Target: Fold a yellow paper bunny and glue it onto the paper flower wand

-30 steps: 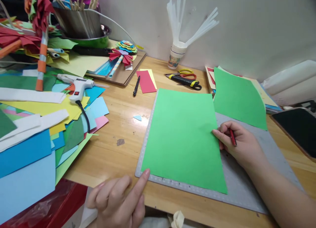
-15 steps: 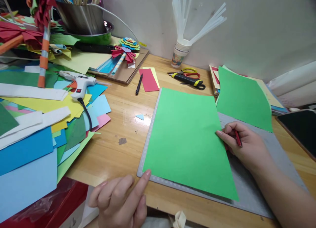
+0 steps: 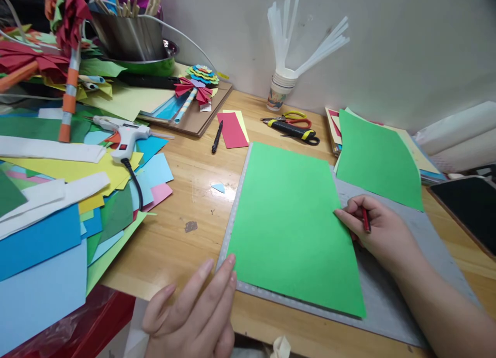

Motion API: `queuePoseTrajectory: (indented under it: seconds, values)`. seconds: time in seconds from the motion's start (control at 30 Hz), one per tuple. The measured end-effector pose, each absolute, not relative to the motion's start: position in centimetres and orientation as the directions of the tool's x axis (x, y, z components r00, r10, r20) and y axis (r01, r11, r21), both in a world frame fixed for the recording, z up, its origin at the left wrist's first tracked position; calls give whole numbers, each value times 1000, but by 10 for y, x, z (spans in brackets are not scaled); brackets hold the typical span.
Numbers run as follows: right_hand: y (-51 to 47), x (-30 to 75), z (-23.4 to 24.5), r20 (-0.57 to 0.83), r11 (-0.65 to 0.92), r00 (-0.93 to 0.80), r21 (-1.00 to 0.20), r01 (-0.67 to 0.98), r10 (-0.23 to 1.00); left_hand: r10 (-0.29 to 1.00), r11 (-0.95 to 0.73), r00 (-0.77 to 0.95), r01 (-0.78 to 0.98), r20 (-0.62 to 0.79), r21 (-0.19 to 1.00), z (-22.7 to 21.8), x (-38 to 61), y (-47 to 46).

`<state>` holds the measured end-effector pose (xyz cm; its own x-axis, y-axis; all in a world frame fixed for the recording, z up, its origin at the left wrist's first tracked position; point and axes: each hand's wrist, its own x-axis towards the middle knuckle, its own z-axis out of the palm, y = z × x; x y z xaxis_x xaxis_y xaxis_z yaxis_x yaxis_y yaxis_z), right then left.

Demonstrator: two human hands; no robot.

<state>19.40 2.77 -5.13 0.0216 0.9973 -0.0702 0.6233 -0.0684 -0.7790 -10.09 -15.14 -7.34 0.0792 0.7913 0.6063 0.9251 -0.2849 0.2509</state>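
Note:
A large green sheet of paper (image 3: 289, 229) lies on a grey cutting mat (image 3: 391, 275) in front of me. My right hand (image 3: 372, 229) pinches the sheet's right edge between thumb and finger. A slim red pen-like tool (image 3: 366, 220) is also tucked in that hand, and its tip is hidden. At the lower left corner of the sheet is my left hand (image 3: 197, 306), its fingers stretched out and holding nothing. The fingertips meet the paper's left edge near the corner.
Left of the mat lie loose coloured papers (image 3: 42, 265) and a white glue gun (image 3: 129, 136). A black pen (image 3: 217, 137), red card (image 3: 233, 130), scissors (image 3: 296, 128) and a paper cup with white sticks (image 3: 277, 92) stand behind. Another green sheet (image 3: 380, 159) rests on a stack at right.
My left hand has gone from one pointing finger to several outstretched fingers at the paper's edge. The green sheet has turned slightly and lies straighter along the mat. My right hand keeps its pinch.

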Motion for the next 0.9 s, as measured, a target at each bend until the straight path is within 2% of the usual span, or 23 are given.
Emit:
queuePoseTrajectory:
  seconds: [0.13,0.3,0.43,0.57,0.9]
  values:
    - [27,193,-50,-81,-89,41,-762,641,996,853,-325,162,909,496,262,-68,-105,-145]
    - [28,193,-48,-7,-8,5,-670,742,1000,828,-387,171,864,534,323,-59,-107,-134]
    - [30,191,-48,74,81,-46,-600,796,996,844,-344,129,875,520,341,-57,-101,-128]
    - [31,191,-48,76,101,-69,-605,790,995,845,-325,136,898,517,295,-60,-98,-127]
    - [32,193,-50,51,82,-64,-642,762,997,847,-347,157,887,508,305,-58,-98,-124]
